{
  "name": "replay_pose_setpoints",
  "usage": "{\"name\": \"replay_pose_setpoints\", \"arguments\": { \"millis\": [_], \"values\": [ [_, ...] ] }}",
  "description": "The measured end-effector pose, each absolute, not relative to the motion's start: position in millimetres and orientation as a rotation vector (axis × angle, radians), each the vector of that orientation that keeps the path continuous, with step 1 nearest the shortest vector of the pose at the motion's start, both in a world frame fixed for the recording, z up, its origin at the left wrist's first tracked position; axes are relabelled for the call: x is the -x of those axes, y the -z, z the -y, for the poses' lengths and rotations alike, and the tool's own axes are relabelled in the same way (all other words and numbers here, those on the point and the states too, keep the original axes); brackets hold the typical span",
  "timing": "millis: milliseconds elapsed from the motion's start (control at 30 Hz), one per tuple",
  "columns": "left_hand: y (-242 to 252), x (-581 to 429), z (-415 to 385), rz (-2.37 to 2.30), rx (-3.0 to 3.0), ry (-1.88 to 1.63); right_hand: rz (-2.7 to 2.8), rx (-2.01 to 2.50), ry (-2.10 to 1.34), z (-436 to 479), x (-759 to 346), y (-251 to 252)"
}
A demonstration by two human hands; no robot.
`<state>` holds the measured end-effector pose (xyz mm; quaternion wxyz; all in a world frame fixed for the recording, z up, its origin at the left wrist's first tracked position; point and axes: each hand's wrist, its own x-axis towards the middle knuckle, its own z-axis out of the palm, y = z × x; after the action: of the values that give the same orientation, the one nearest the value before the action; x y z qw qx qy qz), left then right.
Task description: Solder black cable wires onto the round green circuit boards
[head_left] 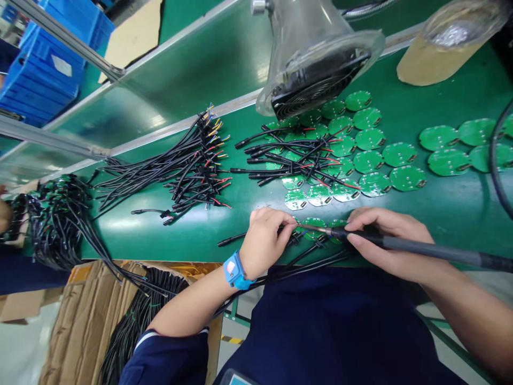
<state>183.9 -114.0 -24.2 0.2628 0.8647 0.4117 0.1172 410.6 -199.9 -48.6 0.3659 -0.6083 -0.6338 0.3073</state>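
Observation:
My right hand [388, 235] is closed around a soldering iron [417, 247], whose metal tip points left. My left hand [266, 235], with a blue band on its wrist, pinches at the tip's end; what lies between thumb and finger is too small to make out. Beneath the tip is a row of round green circuit boards [315, 223], partly covered by my hands. Black cables [308, 256] run by these boards along the table's front edge. One short black cable [230, 240] passes behind my left hand.
More round boards [368, 161] lie in rows, some under short cables with red wires [276, 172]. Cable bundles [152, 174] spread to the left. A clear fume hood with a fan [316, 80] hangs over the boards. A tan cylinder [433, 59] stands back right.

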Motion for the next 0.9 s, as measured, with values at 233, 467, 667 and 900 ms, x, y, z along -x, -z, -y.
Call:
{"name": "replay_pose_setpoints", "arguments": {
  "millis": [233, 467, 667, 900],
  "values": [
    [26, -184, 116, -1.142, -2.332, -0.336, 1.626, 1.542, -0.77, 199, -410, 49],
    [27, -184, 118, -1.146, -2.35, -0.308, 1.55, 1.416, -0.809, 200, -410, 51],
    [26, -185, 117, -1.155, -2.346, -0.324, 1.268, 1.158, -0.731, 210, -420, 42],
    [28, -182, 119, -1.135, -2.432, -0.32, 1.173, 1.222, -0.679, 219, -433, 54]
  ]
}}
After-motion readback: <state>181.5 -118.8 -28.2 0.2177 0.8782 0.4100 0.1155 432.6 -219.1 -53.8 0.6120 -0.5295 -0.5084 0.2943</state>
